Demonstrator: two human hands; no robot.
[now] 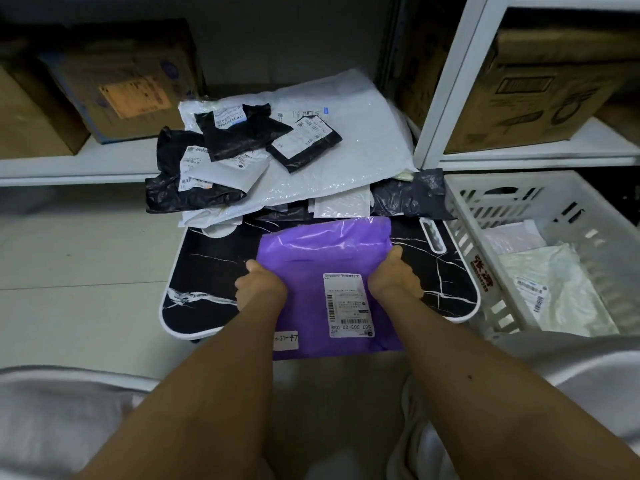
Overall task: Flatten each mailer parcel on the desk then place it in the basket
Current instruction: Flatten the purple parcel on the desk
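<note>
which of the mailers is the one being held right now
The purple mailer at the desk's near edge: left hand and right hand grip its sides. The black and white ones lie untouched.

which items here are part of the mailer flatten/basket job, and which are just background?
In the job:
- purple mailer, gripped by left hand and right hand
- black marble desk
- pile of black and white mailers at the desk's far edge
- white basket, with mailers already inside

Lying about:
- cardboard boxes
- white shelving
</note>
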